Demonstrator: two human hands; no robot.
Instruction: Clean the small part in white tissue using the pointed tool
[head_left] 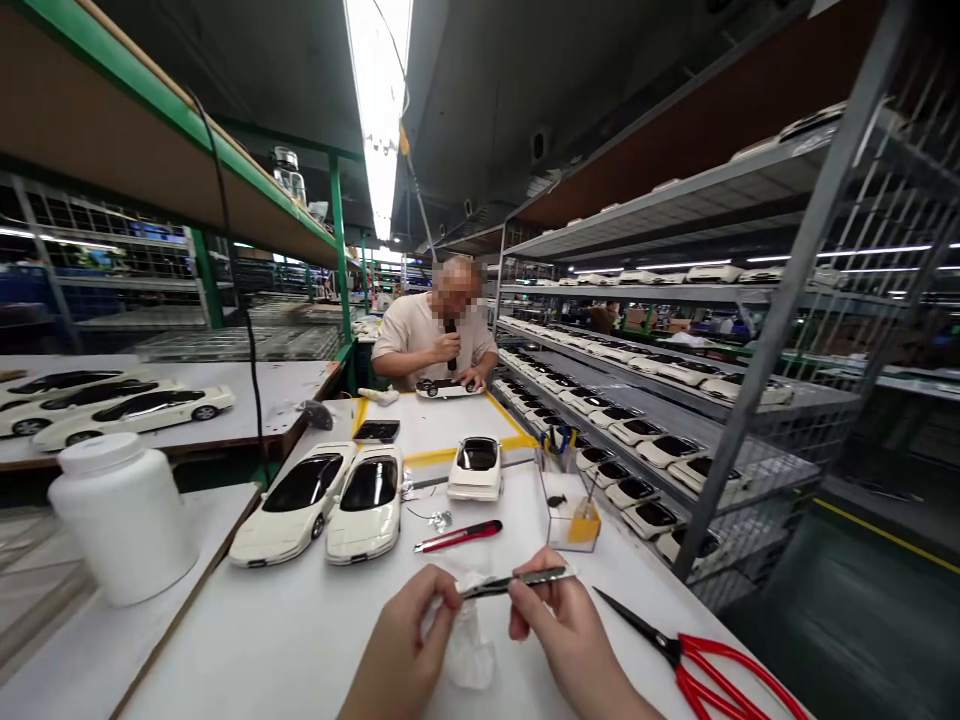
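My left hand pinches a crumpled white tissue against the near end of a metal tweezers. My right hand grips the tweezers at its middle, holding it level above the white table. Both hands sit at the table's near edge. Three white model cars stand further out: two side by side and one alone.
Red-handled scissors lie at the right. A red utility knife, a clear box with an orange bottle and a white jar stand nearby. A person across the table works on another car. Shelves of model cars line the right side.
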